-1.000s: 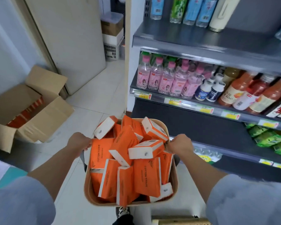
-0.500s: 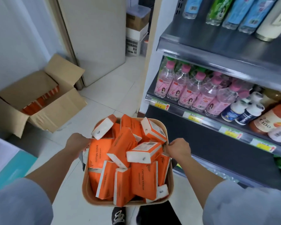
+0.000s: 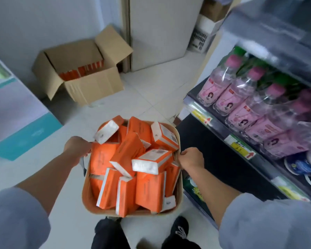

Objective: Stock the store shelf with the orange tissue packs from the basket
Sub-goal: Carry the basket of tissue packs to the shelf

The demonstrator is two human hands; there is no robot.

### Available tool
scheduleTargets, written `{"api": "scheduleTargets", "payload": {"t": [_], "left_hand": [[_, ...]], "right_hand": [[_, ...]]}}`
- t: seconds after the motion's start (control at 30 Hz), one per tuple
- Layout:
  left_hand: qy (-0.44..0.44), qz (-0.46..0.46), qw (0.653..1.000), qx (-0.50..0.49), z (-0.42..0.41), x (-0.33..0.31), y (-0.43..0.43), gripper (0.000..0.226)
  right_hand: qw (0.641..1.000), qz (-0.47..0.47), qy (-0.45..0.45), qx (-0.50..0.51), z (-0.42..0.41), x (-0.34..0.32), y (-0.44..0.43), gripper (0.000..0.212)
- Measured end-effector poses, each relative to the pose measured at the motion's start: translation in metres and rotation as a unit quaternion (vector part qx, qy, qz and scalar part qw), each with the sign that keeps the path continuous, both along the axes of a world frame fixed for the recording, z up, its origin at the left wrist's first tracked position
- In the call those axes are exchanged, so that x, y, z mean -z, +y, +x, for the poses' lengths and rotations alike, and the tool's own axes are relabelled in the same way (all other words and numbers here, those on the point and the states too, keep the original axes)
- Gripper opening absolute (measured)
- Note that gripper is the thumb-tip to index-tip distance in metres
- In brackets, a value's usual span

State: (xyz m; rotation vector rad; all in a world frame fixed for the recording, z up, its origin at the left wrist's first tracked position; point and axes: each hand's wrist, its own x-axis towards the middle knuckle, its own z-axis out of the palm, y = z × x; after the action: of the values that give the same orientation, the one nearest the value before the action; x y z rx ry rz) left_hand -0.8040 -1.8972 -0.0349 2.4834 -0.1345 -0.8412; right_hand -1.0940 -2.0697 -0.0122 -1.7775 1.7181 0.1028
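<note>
Basket [image 3: 86,200] is dead centre, held out front between both hands: left hand [image 3: 77,146] on its left rim, right hand [image 3: 191,158] on the right rim. Tissue packs [image 3: 149,191] are piled loose inside, some lying on top of others. The store shelf [image 3: 219,132] runs along the right with bottles [image 3: 241,112] lined up on it. An open cardboard box [image 3: 97,85] sits on the floor [image 3: 151,97], further back to the left, with more packs [image 3: 81,71] standing inside.

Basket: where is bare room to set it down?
Bare tile floor lies ahead of the basket, between the cardboard box and the dark shelf. That shelf, under the pink bottles, looks bare beside the right hand. The bottle tier is crowded.
</note>
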Motion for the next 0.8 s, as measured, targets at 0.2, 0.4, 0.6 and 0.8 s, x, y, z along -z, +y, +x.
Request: {"api": "scheduleTargets", "payload": {"t": [0.2,0.4,0.6,0.8], "left_hand": [[-0.011,-0.018,0.997,-0.068,-0.028,0.033,0.031,0.011],[-0.005,-0.02,0.996,-0.086,-0.041,0.088,0.053,0.007],[0.008,-0.024,0.996,-0.088,-0.046,0.161,0.059,0.005],[0.011,-0.02,0.997,-0.074,-0.053,0.235,0.056,0.008]], "right_hand": [[0.997,0.004,-0.006,-0.076,-0.006,0.034,-0.008,0.032],[0.996,0.007,-0.008,-0.092,-0.004,0.088,-0.006,0.032],[0.995,0.003,0.001,-0.098,-0.011,0.166,0.003,0.032],[0.995,0.008,0.01,-0.096,-0.02,0.247,0.003,0.026]]}}
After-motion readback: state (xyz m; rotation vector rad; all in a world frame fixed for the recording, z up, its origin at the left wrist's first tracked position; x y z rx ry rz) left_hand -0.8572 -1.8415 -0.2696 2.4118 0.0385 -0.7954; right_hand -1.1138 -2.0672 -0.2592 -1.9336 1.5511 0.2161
